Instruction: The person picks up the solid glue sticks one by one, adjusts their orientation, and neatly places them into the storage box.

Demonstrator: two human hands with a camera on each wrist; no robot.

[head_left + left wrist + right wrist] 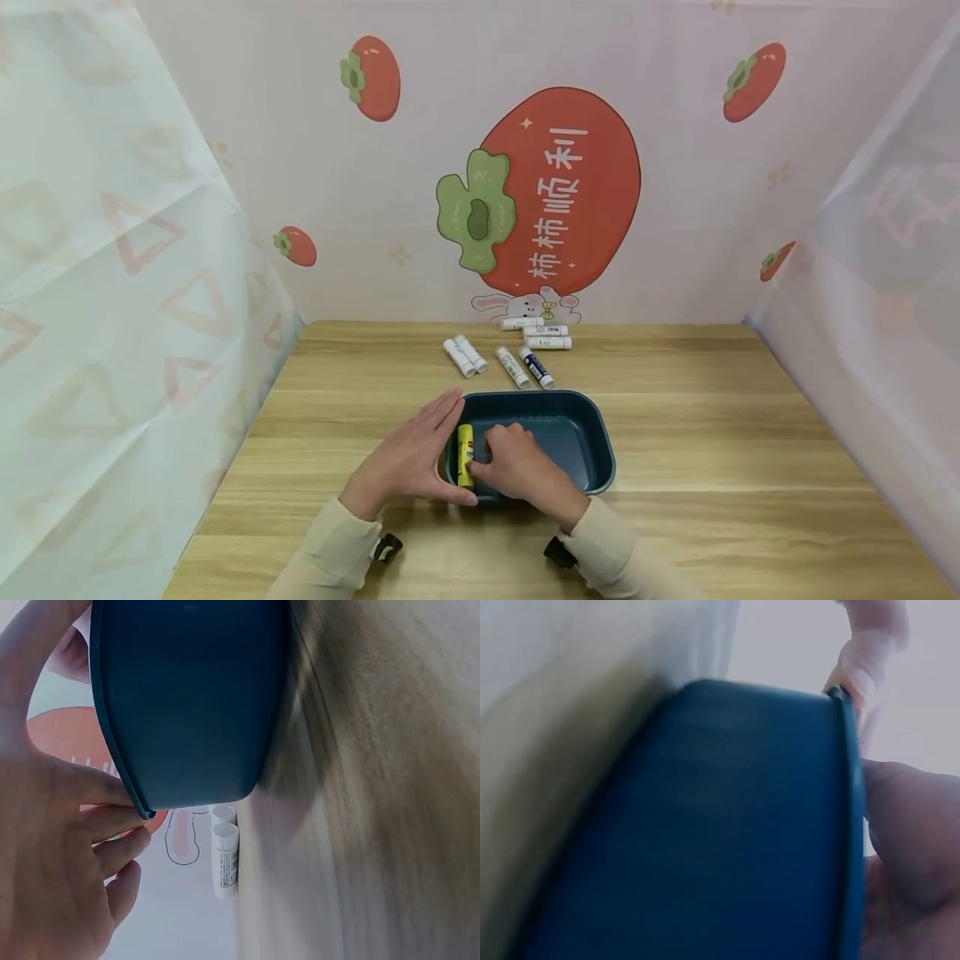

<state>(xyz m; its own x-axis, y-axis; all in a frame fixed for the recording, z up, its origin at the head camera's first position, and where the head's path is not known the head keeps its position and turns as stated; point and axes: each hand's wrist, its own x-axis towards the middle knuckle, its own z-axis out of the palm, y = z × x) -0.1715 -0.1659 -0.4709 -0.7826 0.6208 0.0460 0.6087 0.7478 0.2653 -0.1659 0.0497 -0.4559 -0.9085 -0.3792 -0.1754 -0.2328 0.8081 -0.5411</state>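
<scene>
A yellow glue stick (pixel 465 456) lies lengthwise along the left end of a dark blue tray (pixel 592 433) in the head view. My left hand (pixel 408 462) spans that end of the tray, its fingers fairly straight and touching the rim, its thumb by the near side. Its fingertips meet the tray's edge in the left wrist view. Over the tray, my right hand (pixel 521 467) has curled fingers, and a digit touches the glue stick's right side. No finger wraps round the stick. The right wrist view shows mostly the tray's outer wall (pixel 705 825), blurred.
Behind the tray lie several glue sticks: a white pair (pixel 465 356), a white one (pixel 512 367) beside a dark-labelled one (pixel 536 367), and a white group (pixel 547 342) near the back wall. Patterned sheets (pixel 697 208) enclose the wooden table (pixel 697 417) at the back and sides.
</scene>
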